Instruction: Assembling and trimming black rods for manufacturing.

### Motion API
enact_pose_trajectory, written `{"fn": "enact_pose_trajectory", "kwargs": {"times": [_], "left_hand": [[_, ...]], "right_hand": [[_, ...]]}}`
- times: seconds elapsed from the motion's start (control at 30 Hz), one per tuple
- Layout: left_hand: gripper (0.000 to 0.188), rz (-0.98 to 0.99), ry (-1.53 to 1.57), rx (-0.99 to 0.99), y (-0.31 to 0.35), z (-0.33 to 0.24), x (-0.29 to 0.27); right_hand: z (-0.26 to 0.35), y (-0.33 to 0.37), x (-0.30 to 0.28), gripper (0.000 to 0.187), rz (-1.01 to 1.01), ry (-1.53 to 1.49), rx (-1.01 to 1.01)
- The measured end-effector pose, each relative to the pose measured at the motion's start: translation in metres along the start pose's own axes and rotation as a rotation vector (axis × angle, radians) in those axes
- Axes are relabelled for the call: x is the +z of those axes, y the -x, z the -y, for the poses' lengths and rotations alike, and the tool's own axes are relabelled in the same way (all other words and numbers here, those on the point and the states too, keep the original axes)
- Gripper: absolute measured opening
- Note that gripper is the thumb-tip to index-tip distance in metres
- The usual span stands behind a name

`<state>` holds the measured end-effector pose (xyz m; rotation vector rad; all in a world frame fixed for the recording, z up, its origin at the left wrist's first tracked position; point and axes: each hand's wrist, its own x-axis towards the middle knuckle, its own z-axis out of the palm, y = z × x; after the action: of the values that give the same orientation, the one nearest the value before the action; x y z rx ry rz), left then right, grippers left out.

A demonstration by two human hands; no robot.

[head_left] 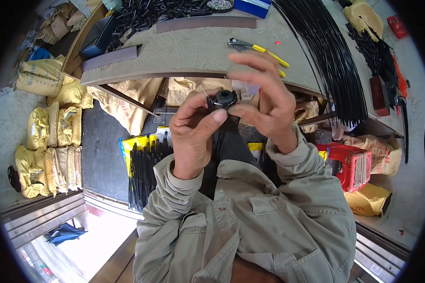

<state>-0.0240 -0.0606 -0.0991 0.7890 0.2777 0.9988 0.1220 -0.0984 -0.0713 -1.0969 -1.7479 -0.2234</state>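
Note:
Between the thumb and fingers of my left hand (193, 125) is a small round black part with a hole in its middle (225, 97). A thin pale wire or pin sticks up beside it; its exact form is too small to tell. My right hand (264, 96) is just right of the part, its fingers spread and slightly blurred. The right thumb tip is at the part's edge, and I cannot tell whether it touches. Beyond the hands, pliers with yellow handles (265, 51) lie on the workbench (189, 49).
A heap of small black parts (151, 12) and a blue box (251, 6) are at the bench's back. Long black rods (333, 61) hang over its right side. More black rods (144, 172) stand low left. Yellow sacks (59, 127) line the left wall; a red case (352, 165) sits right.

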Motion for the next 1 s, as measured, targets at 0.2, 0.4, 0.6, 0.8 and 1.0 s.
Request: {"fn": "enact_pose_trajectory", "kwargs": {"times": [0.2, 0.4, 0.6, 0.8, 1.0], "left_hand": [[0.028, 0.005, 0.008, 0.058, 0.006, -0.003, -0.009], [0.026, -0.031, -0.058, 0.058, 0.018, -0.014, -0.014], [0.026, 0.024, -0.130, 0.036, 0.031, -0.025, -0.025], [0.030, 0.062, -0.201, 0.017, 0.037, -0.030, -0.038], [0.034, 0.209, -0.251, 0.068, 0.043, -0.029, -0.052]], "right_hand": [[0.016, 0.035, 0.032, 0.024, -0.161, -1.117, 0.845], [0.022, 0.035, 0.036, 0.022, 0.086, -0.969, 0.770], [0.036, 0.035, 0.045, 0.027, 0.105, -0.864, 0.620], [0.030, 0.030, 0.047, 0.026, 0.246, -0.961, 0.666], [0.025, 0.039, 0.047, 0.024, 0.315, -1.025, 0.468]]}}
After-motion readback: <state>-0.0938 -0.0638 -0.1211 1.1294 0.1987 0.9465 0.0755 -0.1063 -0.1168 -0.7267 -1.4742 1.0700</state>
